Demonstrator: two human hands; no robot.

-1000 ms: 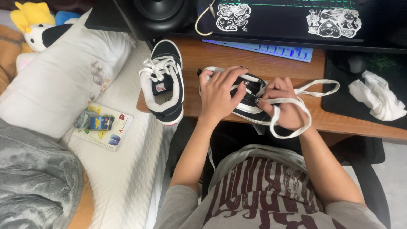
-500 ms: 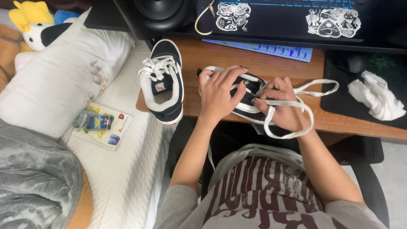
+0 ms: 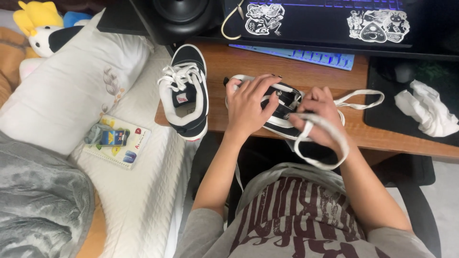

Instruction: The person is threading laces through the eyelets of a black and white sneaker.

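I'm looking straight down at a wooden desk [image 3: 363,131], and both hands are busy on a black-and-white sneaker [image 3: 279,112] lying near the desk's front edge. My left hand [image 3: 248,105] is spread over the shoe's upper, fingers curled down and pressing on it, holding it in place. My right hand [image 3: 318,117] sits just beside it on the shoe's right end, closed around a flat white shoelace [image 3: 325,138]; one loop of that lace hangs off the front of the desk below the hand, and another stretch runs out to the right across the wood. To the left, well apart from the hands, the matching sneaker [image 3: 185,95] lies at the desk's left corner, laced up in white, opening facing up, its heel hanging a little past the edge. At the back I see a light blue keyboard [image 3: 306,55], a dark laptop with stickers [image 3: 330,19] above it, and a black speaker [image 3: 184,16] in the corner. A crumpled white cloth [image 3: 428,110] rests on a dark mat at the right. Off to the left is a bed with a white pillow [image 3: 67,95], a colourful booklet [image 3: 117,141], a grey blanket [image 3: 38,205] and a yellow plush toy [image 3: 36,19].
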